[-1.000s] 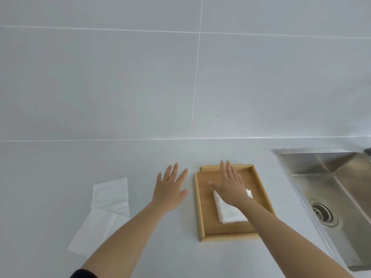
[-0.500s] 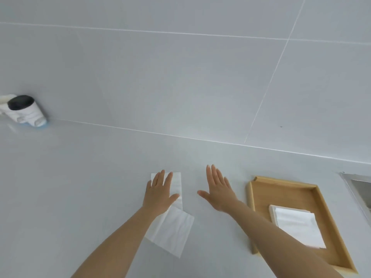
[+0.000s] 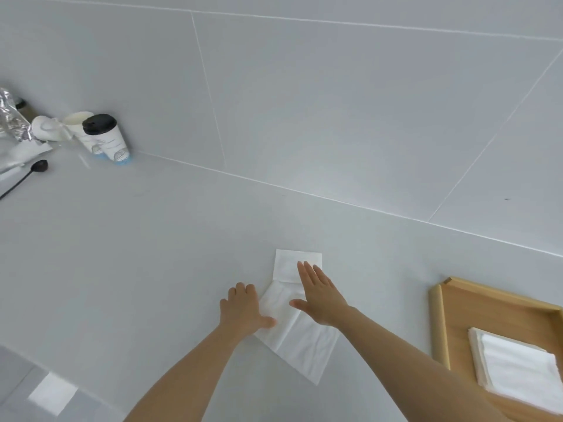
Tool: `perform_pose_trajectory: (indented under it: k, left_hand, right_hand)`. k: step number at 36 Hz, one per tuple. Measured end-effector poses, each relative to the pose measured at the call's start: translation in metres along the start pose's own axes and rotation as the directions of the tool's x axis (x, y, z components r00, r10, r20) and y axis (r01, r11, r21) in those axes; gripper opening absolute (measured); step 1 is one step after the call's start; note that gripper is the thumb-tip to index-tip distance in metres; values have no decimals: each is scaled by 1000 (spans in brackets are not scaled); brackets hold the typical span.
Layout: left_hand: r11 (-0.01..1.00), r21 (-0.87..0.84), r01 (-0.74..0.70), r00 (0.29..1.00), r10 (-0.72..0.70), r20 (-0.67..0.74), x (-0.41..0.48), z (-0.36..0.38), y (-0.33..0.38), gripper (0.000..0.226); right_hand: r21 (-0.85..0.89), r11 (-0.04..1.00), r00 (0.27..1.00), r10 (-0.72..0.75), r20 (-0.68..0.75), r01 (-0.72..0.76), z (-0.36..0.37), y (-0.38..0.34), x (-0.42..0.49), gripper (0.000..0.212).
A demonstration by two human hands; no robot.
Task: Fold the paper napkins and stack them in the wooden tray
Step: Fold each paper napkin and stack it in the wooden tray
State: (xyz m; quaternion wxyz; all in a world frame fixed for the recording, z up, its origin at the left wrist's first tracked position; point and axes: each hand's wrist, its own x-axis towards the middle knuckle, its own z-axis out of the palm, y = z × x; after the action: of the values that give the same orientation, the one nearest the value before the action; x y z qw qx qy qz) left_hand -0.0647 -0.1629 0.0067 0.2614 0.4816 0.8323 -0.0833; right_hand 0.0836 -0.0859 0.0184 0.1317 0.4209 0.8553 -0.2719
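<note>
Two loose napkins [image 3: 297, 325] under our empty hands: left hand [image 3: 243, 310] flat, right hand [image 3: 321, 295] spread. We pin one edge, fold square, then tray [image 3: 438, 324].

Two loose napkins in front of me, tray off to my right.
The far white napkin [image 3: 297, 265] lies flat and square-on; the near napkin [image 3: 300, 345] lies flat, angled and overlapping it. The wooden tray [image 3: 440, 324] holds a neat folded stack [image 3: 515, 368].

The napkins [image 3: 300, 336] under my hands are plain white, the tray [image 3: 438, 327] is light wood, the surface [image 3: 152, 254] pale grey, one cup lid [image 3: 99, 123] black.
</note>
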Motion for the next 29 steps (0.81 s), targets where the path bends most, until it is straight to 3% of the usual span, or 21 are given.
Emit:
perform_pose_trajectory:
  k: [5, 10, 14, 16, 19, 24, 29]
  left_hand:
    - [994, -94, 54, 998, -50, 45, 5, 4, -3, 73]
    - [995, -104, 12, 997, -4, 81, 13, 4, -2, 56]
    - [982, -174, -68, 998, 66, -16, 14, -4, 0, 12]
    - [965, -236, -118, 992, 104, -73, 14, -8, 0, 35]
    - [936, -295, -193, 980, 167, -110, 17, -16, -1, 39]
    - [855, -424, -300, 952, 240, -190, 24, -33, -1, 16]
    - [791, -495, -360, 930, 263, -256, 21, -40, 0, 17]
  right_hand:
    - [19, 1000, 1000, -9, 18, 9, 8, -8, 6, 80]
    - [26, 999, 1000, -30, 7, 30, 8, -11, 9, 79]
    - [61, 996, 998, -58, -18, 59, 1, -14, 9, 78]
    - [95, 994, 998, -56, -35, 59, -3, -15, 10, 78]
    - [146, 988, 996, -46, -82, 57, -8, -15, 13, 75]
    - [235, 972, 984, 16, -176, 26, -18, -13, 18, 51]
    - [202, 979, 973, 15, -231, 33, -22, -12, 17, 19]
